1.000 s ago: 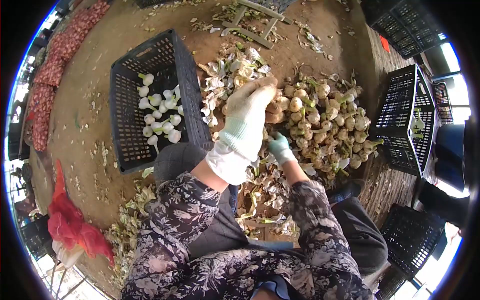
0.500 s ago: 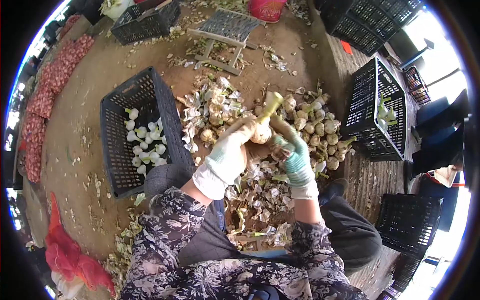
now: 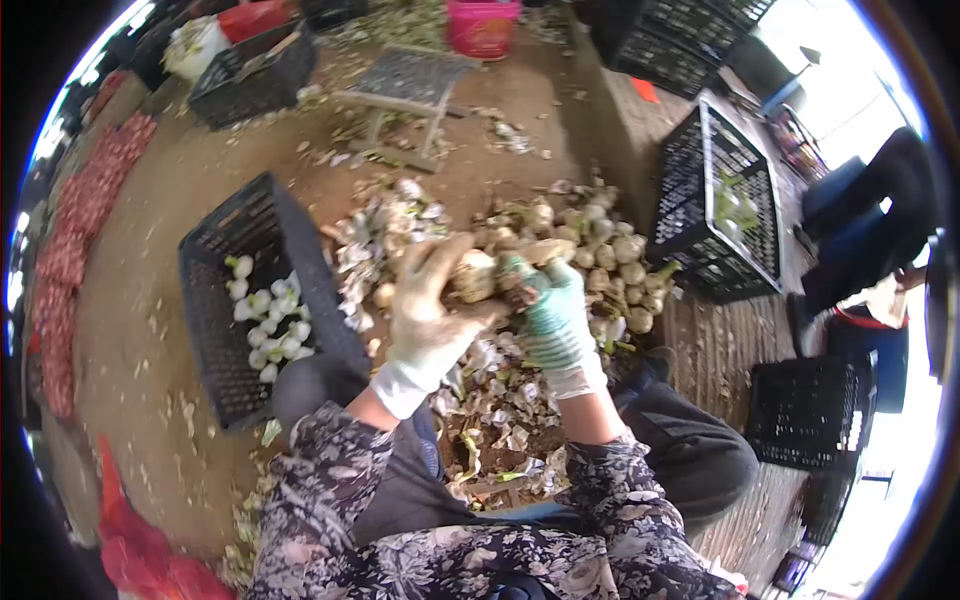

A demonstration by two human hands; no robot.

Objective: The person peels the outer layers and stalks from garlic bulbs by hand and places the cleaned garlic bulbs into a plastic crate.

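Observation:
A garlic bulb (image 3: 472, 277) with dirty outer skin is between my two gloved hands, above a heap of peelings. My left hand (image 3: 425, 305), in a pale glove, curves round its left side, thumb below and fingers above. My right hand (image 3: 556, 312), in a green-striped glove, is closed against the bulb's right side; its fingertips are partly hidden, and I cannot tell whether it also holds a tool. Just beyond lie unpeeled garlic bulbs (image 3: 630, 272) in a pile. On the left, a black crate (image 3: 205, 355) holds several clean white bulbs (image 3: 268, 325).
Garlic peelings (image 3: 500, 400) cover the ground between my legs. A low stool (image 3: 410, 80) and a pink bucket (image 3: 483, 28) stand ahead. Another black crate (image 3: 715, 200) sits right, near a person's dark-clothed legs (image 3: 870, 225). Red net sacks (image 3: 85, 230) line the far left.
The bulb has turned: its thick green stem stood upright before and no longer shows clearly. Both hands have shifted left in view, and the left fingers have spread further. The whole view has tilted.

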